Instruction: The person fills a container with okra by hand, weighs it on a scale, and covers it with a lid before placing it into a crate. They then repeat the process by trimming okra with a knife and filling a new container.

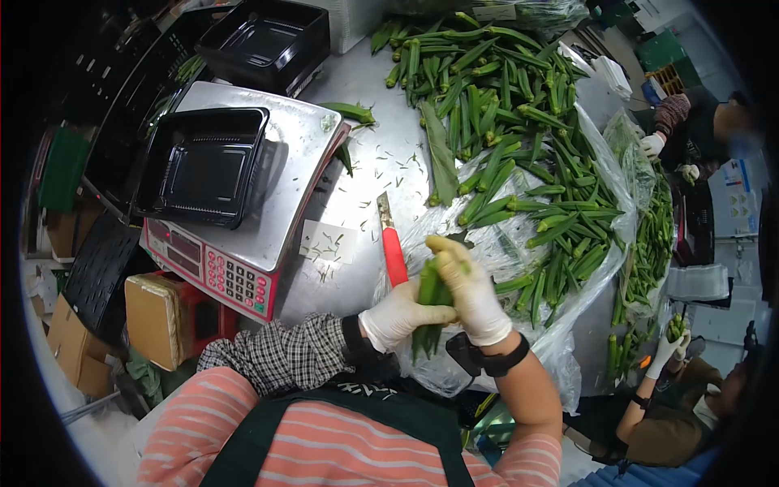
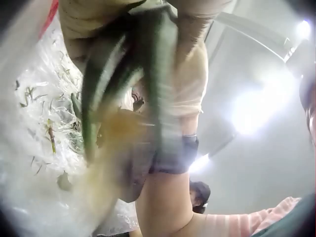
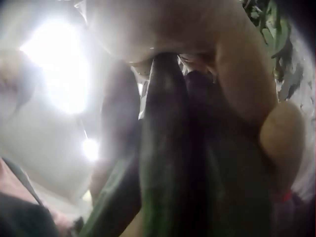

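A small bunch of okra pods (image 1: 432, 284) is held upright between the two white-gloved hands, close in front of the person's apron. The left hand (image 1: 398, 315) grips the lower part of the bunch, its thumb across the pods. The right hand (image 1: 477, 300) wraps around the upper part from the other side, slightly blurred. Up close, long green okra pods (image 2: 163, 74) hang below the left hand's fingers in the left wrist view, and dark okra pods (image 3: 165, 148) fill the right wrist view. A red-handled knife (image 1: 393, 247) lies on the metal table just beyond the left hand.
A large okra pile (image 1: 495, 105) spreads over clear plastic (image 1: 596, 284). At left, a black plastic tray (image 1: 199, 166) sits on a scale (image 1: 235, 276), with stacked black trays (image 1: 264, 40) behind. Trimmings dot the metal table (image 1: 365, 174). Two other people work at right.
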Motion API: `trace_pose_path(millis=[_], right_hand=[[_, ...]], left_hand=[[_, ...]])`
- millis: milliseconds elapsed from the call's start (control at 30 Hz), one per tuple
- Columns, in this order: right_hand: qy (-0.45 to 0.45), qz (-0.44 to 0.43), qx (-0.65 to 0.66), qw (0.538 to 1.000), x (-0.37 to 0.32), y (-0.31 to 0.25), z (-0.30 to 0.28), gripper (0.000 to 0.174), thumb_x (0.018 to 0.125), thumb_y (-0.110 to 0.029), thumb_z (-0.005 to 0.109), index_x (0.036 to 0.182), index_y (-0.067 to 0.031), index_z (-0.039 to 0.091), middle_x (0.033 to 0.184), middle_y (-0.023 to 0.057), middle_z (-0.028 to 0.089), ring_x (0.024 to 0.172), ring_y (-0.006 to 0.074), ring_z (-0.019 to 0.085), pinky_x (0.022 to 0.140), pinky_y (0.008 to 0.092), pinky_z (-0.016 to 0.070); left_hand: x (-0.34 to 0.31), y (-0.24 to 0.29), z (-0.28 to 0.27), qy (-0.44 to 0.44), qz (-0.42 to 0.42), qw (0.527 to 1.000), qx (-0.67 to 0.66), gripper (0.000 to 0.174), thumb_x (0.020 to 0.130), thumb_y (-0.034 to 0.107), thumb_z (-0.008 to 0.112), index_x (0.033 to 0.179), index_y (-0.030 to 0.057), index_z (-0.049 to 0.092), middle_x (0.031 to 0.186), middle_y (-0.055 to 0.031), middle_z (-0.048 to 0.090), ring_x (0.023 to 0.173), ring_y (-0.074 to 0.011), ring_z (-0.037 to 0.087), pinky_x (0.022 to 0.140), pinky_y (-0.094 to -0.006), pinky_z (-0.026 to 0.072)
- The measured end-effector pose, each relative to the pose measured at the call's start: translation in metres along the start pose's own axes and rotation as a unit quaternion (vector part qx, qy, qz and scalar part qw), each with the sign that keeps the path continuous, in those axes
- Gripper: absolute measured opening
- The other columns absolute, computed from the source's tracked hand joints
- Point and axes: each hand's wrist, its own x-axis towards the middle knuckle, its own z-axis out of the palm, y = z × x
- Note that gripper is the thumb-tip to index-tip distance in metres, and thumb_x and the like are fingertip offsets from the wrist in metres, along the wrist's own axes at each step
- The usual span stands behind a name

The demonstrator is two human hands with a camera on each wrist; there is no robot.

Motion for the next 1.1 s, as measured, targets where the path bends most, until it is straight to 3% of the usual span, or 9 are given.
trace_pose_path(millis=[133, 300, 433, 500, 567, 600, 833, 967, 1100], right_hand=[[0.036, -0.165, -0.206, 0.964, 0.023, -0.007, -0.035, 0.053, 0.081, -0.025, 0.065, 0.122, 0.0016, 0.046, 0.111, 0.0147, 0.054, 0.1, 0.0235, 0.055, 0.085, 0.0316, 0.0434], [0.152, -0.29, -0.732, 0.597, 0.075, 0.01, -0.094, 0.029, 0.071, -0.007, 0.06, 0.1, -0.0023, 0.057, 0.102, 0.0134, 0.056, 0.081, 0.0313, 0.057, 0.072, 0.0399, 0.0475], [0.123, -0.246, -0.754, 0.596, 0.076, 0.008, -0.098, 0.03, 0.069, -0.006, 0.06, 0.099, -0.0036, 0.057, 0.097, 0.0141, 0.058, 0.075, 0.0325, 0.057, 0.07, 0.0395, 0.048], [0.164, -0.339, -0.583, 0.72, 0.065, -0.002, -0.109, 0.032, 0.069, -0.004, 0.06, 0.101, -0.003, 0.056, 0.091, 0.0164, 0.059, 0.078, 0.031, 0.058, 0.07, 0.0384, 0.0487], [0.168, -0.216, -0.154, 0.949, 0.04, -0.019, -0.107, 0.024, 0.083, -0.003, 0.054, 0.106, -0.0005, 0.053, 0.093, 0.0126, 0.061, 0.085, 0.0213, 0.062, 0.074, 0.0323, 0.0511], [0.117, -0.205, -0.048, 0.971, 0.026, -0.033, -0.105, 0.025, 0.084, -0.004, 0.054, 0.108, -0.0001, 0.051, 0.097, 0.0125, 0.061, 0.087, 0.0219, 0.062, 0.075, 0.0317, 0.0518], [0.021, -0.21, 0.244, 0.946, -0.015, -0.022, -0.072, 0.038, 0.084, -0.013, 0.062, 0.115, 0.0011, 0.047, 0.117, 0.0182, 0.053, 0.1, 0.026, 0.058, 0.085, 0.0383, 0.0503], [0.085, -0.276, -0.1, 0.952, -0.03, -0.002, -0.039, 0.048, 0.077, -0.011, 0.067, 0.12, -0.0017, 0.048, 0.121, 0.0158, 0.051, 0.11, 0.0273, 0.052, 0.094, 0.0421, 0.0415], [-0.075, -0.378, -0.447, 0.807, -0.038, -0.026, -0.002, 0.065, 0.067, -0.03, 0.075, 0.12, -0.0018, 0.05, 0.122, 0.0182, 0.05, 0.115, 0.0326, 0.048, 0.097, 0.0431, 0.0373]], left_hand=[[-0.011, 0.015, -0.011, 0.068, -0.004, 0.988, -0.139, 0.039, 0.078, 0.005, 0.062, 0.113, 0.0008, 0.046, 0.092, -0.0098, 0.059, 0.083, -0.02, 0.06, 0.077, -0.0331, 0.0495], [-0.015, 0.035, -0.021, 0.103, 0.038, 0.981, -0.159, 0.046, 0.078, 0.01, 0.061, 0.119, -0.0012, 0.044, 0.1, -0.014, 0.058, 0.09, -0.0265, 0.06, 0.085, -0.0409, 0.0489], [-0.015, 0.034, -0.023, 0.107, 0.036, 0.981, -0.159, 0.046, 0.079, 0.011, 0.061, 0.12, -0.0015, 0.044, 0.103, -0.0151, 0.058, 0.095, -0.0269, 0.059, 0.087, -0.0409, 0.0481], [-0.017, 0.036, -0.024, 0.107, 0.026, 0.979, -0.169, 0.046, 0.079, 0.011, 0.06, 0.12, -0.0015, 0.044, 0.106, -0.0157, 0.057, 0.098, -0.0274, 0.058, 0.089, -0.0412, 0.0471], [-0.017, 0.035, -0.024, 0.11, 0.017, 0.976, -0.185, 0.046, 0.08, 0.012, 0.059, 0.121, -0.0014, 0.043, 0.108, -0.0164, 0.057, 0.1, -0.028, 0.057, 0.09, -0.0416, 0.0462], [-0.014, 0.035, -0.024, 0.091, 0.016, 0.976, -0.197, 0.047, 0.08, 0.011, 0.058, 0.123, -0.0016, 0.041, 0.112, -0.0177, 0.055, 0.102, -0.0286, 0.056, 0.091, -0.0413, 0.0455], [-0.002, 0.03, -0.008, -0.025, -0.014, 0.969, -0.244, 0.051, 0.08, 0.011, 0.058, 0.125, -0.002, 0.038, 0.122, -0.0212, 0.049, 0.112, -0.0302, 0.051, 0.095, -0.04, 0.042], [-0.004, 0.031, 0.004, -0.032, -0.039, 0.968, -0.244, 0.051, 0.08, 0.015, 0.059, 0.125, 0.0, 0.039, 0.122, -0.0206, 0.05, 0.112, -0.0305, 0.051, 0.096, -0.0431, 0.0411], [0.0, 0.014, -0.017, -0.046, -0.018, 0.933, -0.356, 0.042, 0.084, 0.019, 0.06, 0.119, -0.0003, 0.047, 0.111, -0.0151, 0.057, 0.102, -0.0276, 0.057, 0.091, -0.0398, 0.0455]])
